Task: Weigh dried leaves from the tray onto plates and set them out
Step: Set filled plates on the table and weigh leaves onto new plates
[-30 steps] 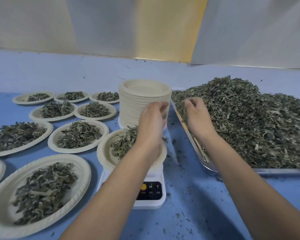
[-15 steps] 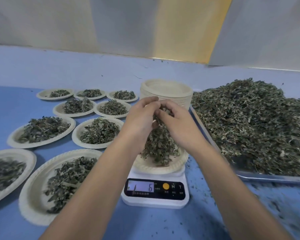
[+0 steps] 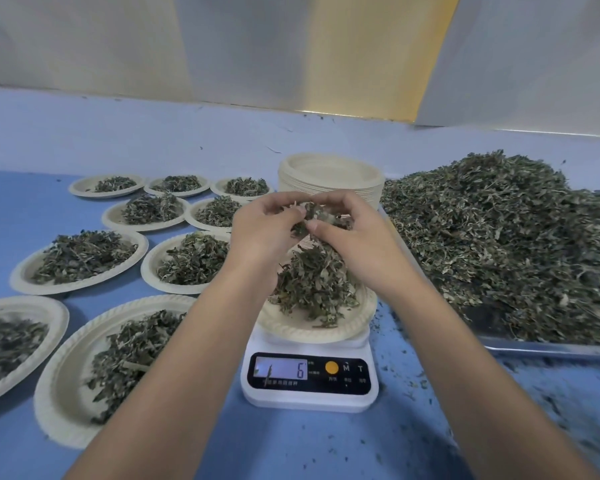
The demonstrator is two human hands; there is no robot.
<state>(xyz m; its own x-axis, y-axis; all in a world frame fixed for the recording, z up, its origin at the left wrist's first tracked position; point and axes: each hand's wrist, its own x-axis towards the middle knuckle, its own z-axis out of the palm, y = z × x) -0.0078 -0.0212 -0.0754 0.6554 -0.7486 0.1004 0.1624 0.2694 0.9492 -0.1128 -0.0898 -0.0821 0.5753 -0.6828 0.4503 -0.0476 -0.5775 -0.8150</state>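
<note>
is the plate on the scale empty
No, the plate on the scale carries a heap of dried leaves, and the left hand and right hand pinch a clump of leaves above it.

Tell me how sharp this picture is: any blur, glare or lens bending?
Head view: scale display crisp at centre, no glare hiding the digit; dried leaves on the tray smear toward the right edge; far-left plate soft and stretched by the wide lens; light soft, shadows faint.
</note>
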